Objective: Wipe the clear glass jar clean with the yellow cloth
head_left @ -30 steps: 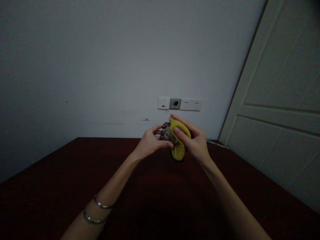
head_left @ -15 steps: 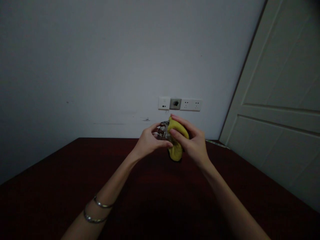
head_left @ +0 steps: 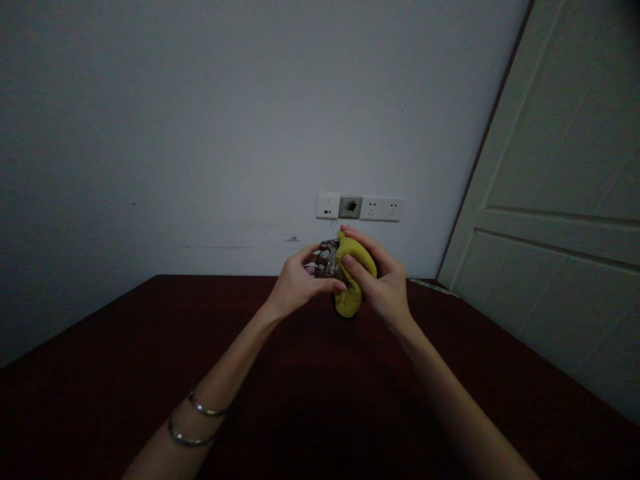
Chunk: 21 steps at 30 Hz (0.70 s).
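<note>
My left hand (head_left: 299,285) is curled around a small clear glass (head_left: 327,260), held up in the air above the dark red table (head_left: 150,373). Against that glass my right hand (head_left: 384,283) presses a bunched yellow cloth (head_left: 351,280), with fingers wrapped over the top of it. The cloth covers the glass's right side and hangs down a little below both hands. Two metal bangles (head_left: 193,421) sit on my left forearm.
A white wall stands behind the table with a row of sockets (head_left: 358,207) just above my hands. A pale panelled door (head_left: 560,200) fills the right side. A thin light object (head_left: 433,285) lies at the table's far right corner.
Both hands with the glass and cloth have shifted slightly left and up. The cloth has bunched a little tighter against the glass.
</note>
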Tool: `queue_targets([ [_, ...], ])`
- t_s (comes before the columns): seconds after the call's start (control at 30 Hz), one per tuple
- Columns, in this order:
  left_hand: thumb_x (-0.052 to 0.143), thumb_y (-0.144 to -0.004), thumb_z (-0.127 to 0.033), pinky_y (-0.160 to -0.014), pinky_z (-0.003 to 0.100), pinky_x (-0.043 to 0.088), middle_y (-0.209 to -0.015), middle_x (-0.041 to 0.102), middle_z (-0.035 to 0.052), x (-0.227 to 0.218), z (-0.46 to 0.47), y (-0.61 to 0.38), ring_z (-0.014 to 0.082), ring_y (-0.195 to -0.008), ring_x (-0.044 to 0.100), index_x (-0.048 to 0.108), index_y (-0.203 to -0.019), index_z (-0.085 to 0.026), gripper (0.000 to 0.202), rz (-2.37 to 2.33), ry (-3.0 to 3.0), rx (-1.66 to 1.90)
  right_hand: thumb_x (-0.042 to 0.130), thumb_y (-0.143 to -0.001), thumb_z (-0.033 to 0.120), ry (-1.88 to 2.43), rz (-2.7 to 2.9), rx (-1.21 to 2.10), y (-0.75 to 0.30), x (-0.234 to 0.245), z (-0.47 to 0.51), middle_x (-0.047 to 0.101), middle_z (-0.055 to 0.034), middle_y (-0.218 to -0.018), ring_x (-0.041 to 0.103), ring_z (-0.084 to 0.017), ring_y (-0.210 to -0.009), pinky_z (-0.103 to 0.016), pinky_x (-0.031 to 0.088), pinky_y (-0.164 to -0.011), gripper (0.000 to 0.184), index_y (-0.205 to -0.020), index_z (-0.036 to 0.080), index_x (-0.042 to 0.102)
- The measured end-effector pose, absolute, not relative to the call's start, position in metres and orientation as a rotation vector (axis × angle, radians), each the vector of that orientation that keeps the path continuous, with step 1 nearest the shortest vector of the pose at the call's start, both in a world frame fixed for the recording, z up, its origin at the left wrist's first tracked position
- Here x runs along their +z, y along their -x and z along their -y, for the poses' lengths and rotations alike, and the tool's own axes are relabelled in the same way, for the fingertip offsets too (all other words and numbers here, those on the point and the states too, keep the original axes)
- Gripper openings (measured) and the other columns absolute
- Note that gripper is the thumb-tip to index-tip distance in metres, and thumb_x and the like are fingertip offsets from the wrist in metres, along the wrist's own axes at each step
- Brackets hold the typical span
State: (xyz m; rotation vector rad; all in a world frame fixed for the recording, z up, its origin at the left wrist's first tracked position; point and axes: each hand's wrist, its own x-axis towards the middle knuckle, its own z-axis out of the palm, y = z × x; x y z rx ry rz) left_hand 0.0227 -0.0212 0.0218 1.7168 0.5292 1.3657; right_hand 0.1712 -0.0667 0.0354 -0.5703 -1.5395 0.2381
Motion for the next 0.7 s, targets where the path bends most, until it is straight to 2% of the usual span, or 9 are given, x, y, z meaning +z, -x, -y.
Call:
queue_targets([
  [0.2,0.087,-0.047,-0.039,-0.081,0.035,0.053,-0.106,0.068,0.013,0.022,0.018,-0.024,0.0231,-0.092,0.066,0.057,-0.109,-0.012,0.073,-0.414,-1.611,1.374,0.067,-0.078,0.023,0.472,1.732,0.173,-0.174,0.038,0.072,0.059,-0.0011,-0.131,0.049,-0.022,-0.127,-0.046,0.035,-0.11,0.032,-0.109,0.032,0.065],
  [0.33,0.088,-0.047,-0.03,-0.084,0.036,0.053,-0.114,0.065,0.0129,0.021,0.017,-0.021,0.0243,-0.099,0.064,0.057,-0.116,-0.014,0.078,-0.482,-1.759,1.39,0.068,-0.077,0.022,0.541,1.596,0.188,-0.171,0.037,0.071,0.062,-0.0021,-0.127,0.054,-0.021,-0.121,-0.044,0.039,-0.107,0.031,-0.106,0.03,0.067],
  [0.47,0.089,-0.045,-0.025,-0.082,0.036,0.054,-0.109,0.066,0.0112,0.02,0.017,-0.018,0.0237,-0.094,0.064,0.057,-0.12,-0.015,0.082,-0.654,-1.977,1.434,0.069,-0.077,0.026,0.628,1.469,0.292,-0.172,0.035,0.067,0.066,-0.0046,-0.119,0.062,-0.021,-0.109,-0.042,0.047,-0.098,0.029,-0.106,0.027,0.067],
  [0.7,0.088,-0.047,-0.026,-0.08,0.035,0.054,-0.112,0.065,0.0127,0.024,0.023,-0.02,0.023,-0.093,0.065,0.056,-0.119,-0.015,0.079,-0.671,-1.998,1.431,0.07,-0.076,0.02,0.5,1.815,0.168,-0.183,0.037,0.069,0.061,-0.0011,-0.129,0.045,-0.022,-0.131,-0.046,0.032,-0.112,0.034,-0.108,0.031,0.067],
])
